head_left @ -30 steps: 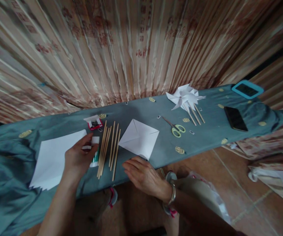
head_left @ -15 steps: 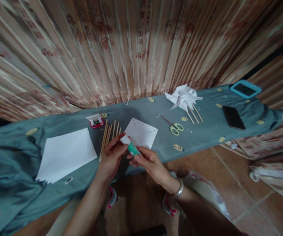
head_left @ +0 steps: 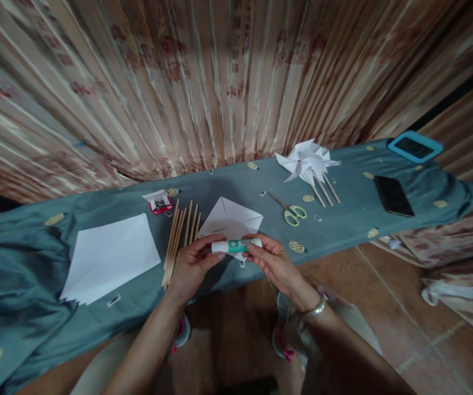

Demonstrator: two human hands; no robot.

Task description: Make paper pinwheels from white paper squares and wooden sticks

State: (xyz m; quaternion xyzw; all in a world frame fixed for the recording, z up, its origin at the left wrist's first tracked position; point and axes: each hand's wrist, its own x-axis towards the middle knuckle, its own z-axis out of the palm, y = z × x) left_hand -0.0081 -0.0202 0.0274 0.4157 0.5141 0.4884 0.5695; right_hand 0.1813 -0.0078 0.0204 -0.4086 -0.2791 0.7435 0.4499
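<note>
A green and white glue stick point(head_left: 236, 245) lies level between my two hands, above the near edge of the table. My left hand point(head_left: 193, 263) pinches its white left end, and my right hand point(head_left: 271, 258) grips the right end between thumb and fingers. Just behind the glue stick is a square of white paper point(head_left: 232, 216) with cut or crease lines running in from its corners; the hands and glue stick hide its near part. Thin wooden sticks point(head_left: 174, 241) lie to the left of the paper, close to my left hand.
A stack of white paper point(head_left: 111, 258) lies at the left, with a small red box point(head_left: 161, 203) behind it. Scissors point(head_left: 290, 211) with green handles, paper pinwheels point(head_left: 308, 162) on sticks, a black phone point(head_left: 393, 195) and a blue-framed device point(head_left: 415, 146) are to the right.
The glue stick has turned from a slant to level. My right hand has moved right and up a little, onto its right end; the left hand keeps its hold at the left end.
</note>
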